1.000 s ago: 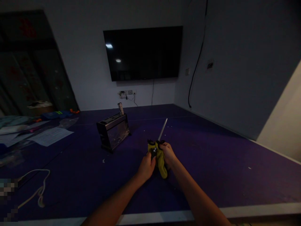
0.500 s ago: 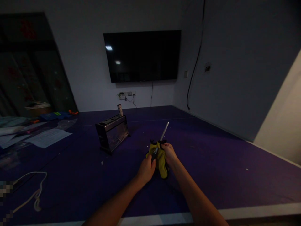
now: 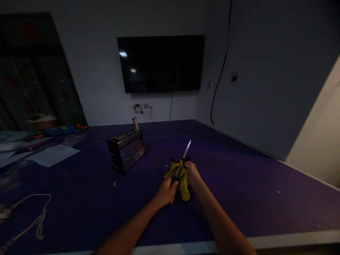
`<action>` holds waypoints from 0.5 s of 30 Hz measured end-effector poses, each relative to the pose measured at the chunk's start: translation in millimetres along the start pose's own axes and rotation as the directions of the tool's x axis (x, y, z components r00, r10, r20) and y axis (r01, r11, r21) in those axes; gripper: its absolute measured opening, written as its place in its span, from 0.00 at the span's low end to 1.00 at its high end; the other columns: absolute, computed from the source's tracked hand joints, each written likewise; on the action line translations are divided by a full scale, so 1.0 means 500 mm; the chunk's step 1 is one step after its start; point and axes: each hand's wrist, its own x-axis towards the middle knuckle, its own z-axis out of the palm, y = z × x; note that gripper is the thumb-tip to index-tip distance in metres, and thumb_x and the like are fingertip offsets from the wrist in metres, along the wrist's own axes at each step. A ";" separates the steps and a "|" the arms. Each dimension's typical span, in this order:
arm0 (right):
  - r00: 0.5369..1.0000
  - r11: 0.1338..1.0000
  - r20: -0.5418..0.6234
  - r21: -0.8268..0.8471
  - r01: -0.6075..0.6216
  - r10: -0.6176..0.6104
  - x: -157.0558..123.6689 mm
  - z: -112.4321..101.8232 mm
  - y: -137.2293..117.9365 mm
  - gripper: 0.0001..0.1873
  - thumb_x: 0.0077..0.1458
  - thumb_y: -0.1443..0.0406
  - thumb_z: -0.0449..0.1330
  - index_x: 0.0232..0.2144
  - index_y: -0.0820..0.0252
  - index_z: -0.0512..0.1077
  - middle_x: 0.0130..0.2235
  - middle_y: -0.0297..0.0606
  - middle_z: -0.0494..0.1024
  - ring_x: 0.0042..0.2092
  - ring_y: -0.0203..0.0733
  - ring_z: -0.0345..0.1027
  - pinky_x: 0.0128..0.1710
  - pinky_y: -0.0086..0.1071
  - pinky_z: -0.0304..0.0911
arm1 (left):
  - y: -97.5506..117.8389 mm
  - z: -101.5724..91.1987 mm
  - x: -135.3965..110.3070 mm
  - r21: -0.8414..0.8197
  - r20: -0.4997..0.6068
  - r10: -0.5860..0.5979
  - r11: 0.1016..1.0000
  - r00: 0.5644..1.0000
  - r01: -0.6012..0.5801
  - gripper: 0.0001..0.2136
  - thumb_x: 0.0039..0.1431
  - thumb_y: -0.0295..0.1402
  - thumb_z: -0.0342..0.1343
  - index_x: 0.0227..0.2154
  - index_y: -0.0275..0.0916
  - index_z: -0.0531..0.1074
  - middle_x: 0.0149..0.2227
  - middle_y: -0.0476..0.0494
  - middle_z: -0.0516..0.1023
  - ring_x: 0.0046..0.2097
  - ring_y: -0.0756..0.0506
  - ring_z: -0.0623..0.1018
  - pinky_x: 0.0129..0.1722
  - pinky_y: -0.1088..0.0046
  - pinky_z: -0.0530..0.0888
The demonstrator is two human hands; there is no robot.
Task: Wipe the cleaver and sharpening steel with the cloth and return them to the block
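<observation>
My left hand (image 3: 166, 192) is closed round the dark handle of a slim, pointed steel tool (image 3: 187, 149); whether it is a knife or a honing rod I cannot tell. The tool slants up and away to the right. Around its middle lies a yellow cloth (image 3: 185, 189) with black trim, bunched and hanging down. My right hand (image 3: 192, 172) pinches this cloth against the shaft, its fingertips partly hidden. Farther left, apart from both hands, a dark knife block (image 3: 131, 150) with clear sides stands upright, and a light patterned handle (image 3: 135, 124) sticks up from its far end.
The purple tabletop (image 3: 239, 180) carries small white scraps. At left lie paper sheets (image 3: 54, 155), clear plastic, a blue cloth item (image 3: 62, 130) and a pale cord (image 3: 39, 221). A television (image 3: 162, 63) hangs on the far wall; a black cable (image 3: 220, 83) runs down the right wall.
My left hand has drawn the steel tool slightly back toward me through the cloth, baring more shaft near the handle. My right hand stays almost in place on the cloth.
</observation>
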 end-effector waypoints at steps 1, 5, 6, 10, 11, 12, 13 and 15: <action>1.000 1.000 -0.008 0.015 -0.007 0.007 -0.002 0.002 0.000 0.06 0.30 0.64 0.62 0.18 0.59 0.70 0.18 0.34 0.74 0.20 0.39 0.66 0.22 0.30 0.62 | 0.005 -0.001 -0.003 -0.038 0.034 -0.013 0.999 0.999 0.014 0.15 0.54 0.46 0.52 0.26 0.40 0.57 0.16 0.58 0.59 0.13 0.56 0.57 0.15 0.78 0.48; 0.999 0.996 -0.017 0.089 -0.029 0.031 -0.011 0.012 -0.005 0.07 0.30 0.64 0.61 0.20 0.58 0.71 0.19 0.33 0.74 0.21 0.39 0.66 0.24 0.32 0.63 | 0.028 -0.009 -0.012 -0.342 0.308 -0.050 0.926 0.950 0.159 0.16 0.53 0.46 0.54 0.28 0.38 0.59 0.16 0.60 0.54 0.12 0.59 0.52 0.13 0.80 0.44; 1.000 0.995 -0.009 0.093 -0.028 0.029 -0.013 0.014 -0.006 0.07 0.31 0.63 0.61 0.20 0.57 0.71 0.20 0.33 0.75 0.21 0.40 0.67 0.24 0.32 0.63 | 0.031 -0.012 -0.013 -0.395 0.362 -0.049 0.896 0.931 0.201 0.15 0.52 0.45 0.54 0.29 0.38 0.59 0.16 0.61 0.52 0.12 0.59 0.51 0.13 0.80 0.43; 0.999 0.995 -0.012 0.092 -0.030 0.031 -0.014 0.016 -0.010 0.08 0.31 0.63 0.61 0.21 0.58 0.72 0.19 0.34 0.74 0.21 0.40 0.67 0.24 0.32 0.63 | 0.027 -0.017 -0.007 -0.383 0.347 -0.045 0.905 0.937 0.185 0.15 0.53 0.45 0.53 0.29 0.39 0.59 0.16 0.60 0.53 0.12 0.59 0.51 0.13 0.80 0.43; 0.999 0.995 -0.023 0.094 -0.029 0.031 -0.013 0.015 -0.010 0.08 0.30 0.64 0.61 0.21 0.58 0.72 0.19 0.33 0.75 0.21 0.40 0.66 0.24 0.32 0.63 | 0.023 -0.016 -0.005 -0.321 0.296 -0.046 0.936 0.954 0.144 0.15 0.54 0.46 0.52 0.28 0.39 0.59 0.17 0.60 0.54 0.12 0.58 0.53 0.14 0.80 0.45; 0.999 0.996 -0.034 0.091 -0.026 0.029 -0.012 0.015 -0.009 0.08 0.30 0.64 0.61 0.21 0.58 0.72 0.19 0.33 0.75 0.20 0.39 0.66 0.24 0.32 0.63 | 0.019 -0.014 -0.003 -0.230 0.233 -0.047 0.968 0.971 0.102 0.16 0.54 0.47 0.51 0.28 0.39 0.58 0.17 0.59 0.56 0.13 0.58 0.54 0.15 0.80 0.47; 0.999 0.996 -0.042 0.084 -0.019 0.023 -0.010 0.014 -0.008 0.07 0.30 0.64 0.61 0.20 0.58 0.72 0.19 0.33 0.75 0.20 0.39 0.66 0.23 0.31 0.63 | 0.015 -0.013 -0.002 -0.113 0.161 -0.039 0.992 0.986 0.058 0.16 0.55 0.48 0.50 0.28 0.39 0.58 0.17 0.58 0.57 0.14 0.57 0.56 0.15 0.79 0.48; 0.999 0.998 -0.049 0.063 -0.007 0.010 -0.008 0.014 -0.005 0.06 0.30 0.64 0.61 0.18 0.59 0.71 0.18 0.34 0.74 0.20 0.39 0.66 0.23 0.31 0.62 | 0.010 -0.009 0.000 0.169 -0.006 0.038 0.985 0.999 -0.037 0.14 0.56 0.46 0.49 0.28 0.39 0.59 0.18 0.55 0.60 0.17 0.54 0.61 0.18 0.78 0.53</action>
